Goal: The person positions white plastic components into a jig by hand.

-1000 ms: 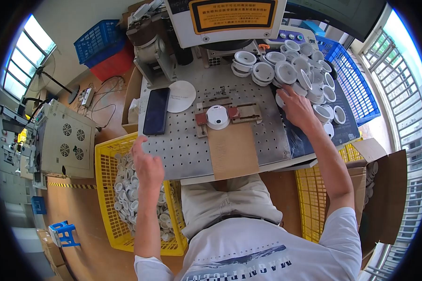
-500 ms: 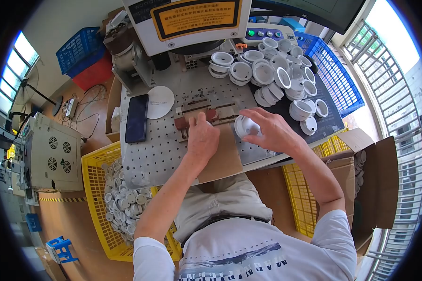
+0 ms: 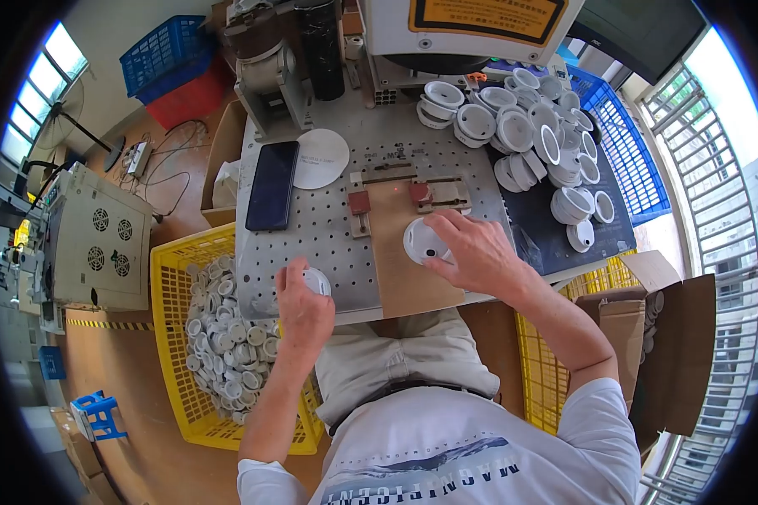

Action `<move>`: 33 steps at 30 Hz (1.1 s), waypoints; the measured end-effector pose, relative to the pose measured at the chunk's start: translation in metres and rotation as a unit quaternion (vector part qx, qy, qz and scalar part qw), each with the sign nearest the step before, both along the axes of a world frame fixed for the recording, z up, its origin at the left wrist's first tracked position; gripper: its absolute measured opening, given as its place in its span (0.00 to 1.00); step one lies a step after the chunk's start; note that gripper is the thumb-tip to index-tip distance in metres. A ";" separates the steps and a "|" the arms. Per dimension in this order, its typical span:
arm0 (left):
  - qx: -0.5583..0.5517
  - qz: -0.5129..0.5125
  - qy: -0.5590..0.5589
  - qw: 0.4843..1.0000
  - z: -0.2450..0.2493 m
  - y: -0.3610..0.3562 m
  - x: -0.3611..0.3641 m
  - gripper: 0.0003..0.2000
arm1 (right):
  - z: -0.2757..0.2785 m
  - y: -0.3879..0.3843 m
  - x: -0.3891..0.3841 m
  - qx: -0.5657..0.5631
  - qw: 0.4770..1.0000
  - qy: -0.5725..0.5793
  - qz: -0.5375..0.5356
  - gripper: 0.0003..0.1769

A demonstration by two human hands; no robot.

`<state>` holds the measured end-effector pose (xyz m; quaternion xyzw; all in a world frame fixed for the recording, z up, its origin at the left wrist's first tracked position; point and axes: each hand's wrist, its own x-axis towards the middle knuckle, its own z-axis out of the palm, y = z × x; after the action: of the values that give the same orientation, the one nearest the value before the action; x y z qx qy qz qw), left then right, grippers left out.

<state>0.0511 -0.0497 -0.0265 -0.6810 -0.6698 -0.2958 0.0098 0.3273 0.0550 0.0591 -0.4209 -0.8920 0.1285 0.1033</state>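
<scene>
A round white part (image 3: 317,281) is gripped in my left hand (image 3: 304,305) over the front left of the perforated metal plate (image 3: 269,261). My right hand (image 3: 472,255) holds another white disc (image 3: 421,241), with a small dark hole in it, above the brown cardboard strip (image 3: 404,282). Behind the strip sits a fixture with a left red block (image 3: 359,202) and a right red block (image 3: 420,194); nothing white lies between them. A small red light dot shows on the cardboard there.
White cup-like parts (image 3: 514,130) are heaped at the back right. A phone (image 3: 272,185) and a white paper disc (image 3: 321,158) lie at the left. Yellow basket (image 3: 170,337) holds many white parts; an open carton (image 3: 619,316) stands right. A machine head (image 3: 472,42) overhangs the back.
My left hand has left the fixture and moved left and toward me, now with a white part. My right hand and its disc are nearer the front edge. The view has shifted.
</scene>
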 end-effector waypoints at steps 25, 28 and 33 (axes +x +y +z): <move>0.039 -0.009 0.012 0.999 0.007 0.002 0.003 0.13 | -0.027 0.028 -0.065 0.036 0.994 0.102 -0.019 0.21; 0.030 -0.008 0.006 1.000 0.008 0.002 0.003 0.13 | -0.026 0.022 -0.062 0.024 0.994 0.106 -0.019 0.20; 0.034 0.000 0.006 0.999 0.007 0.004 0.004 0.12 | -0.034 0.032 -0.061 0.038 0.991 0.124 -0.003 0.19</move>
<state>0.0553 -0.0458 -0.0198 -0.6823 -0.6591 -0.3142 0.0364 0.2665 0.0870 0.0248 -0.4005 -0.8750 0.1453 0.2299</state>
